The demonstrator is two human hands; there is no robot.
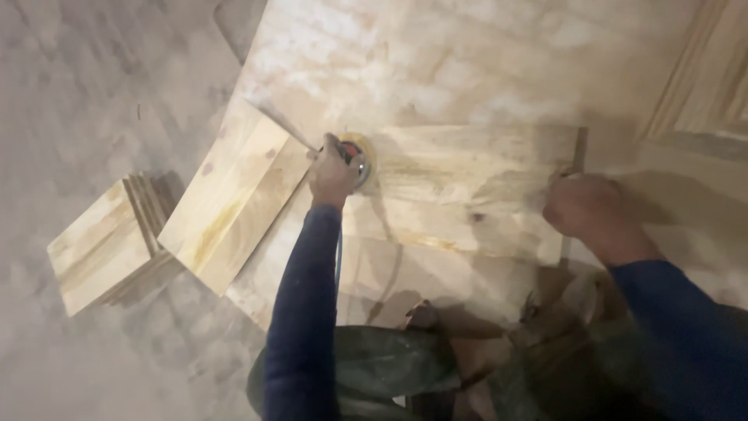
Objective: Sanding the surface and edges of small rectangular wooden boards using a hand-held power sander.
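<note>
My left hand point(333, 173) is clenched around a round yellow sander point(363, 158), which sits pressed on the left end of the wooden board point(475, 187) lying across the big plywood sheet point(436, 62) in front of me. My right hand point(580, 206) is curled over the board's right edge, gripping it, while a second board point(234, 203) and a stack of boards point(109, 242) lie off to the left

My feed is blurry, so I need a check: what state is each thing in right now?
Left hand: closed around the sander.
Sander: flat on the board, disc down.
Right hand: pressing on the board's right end.
Board: lying flat on the plywood sheet.
Second board: lying loose, angled, at left.
Stack of boards: piled on the floor.
</note>
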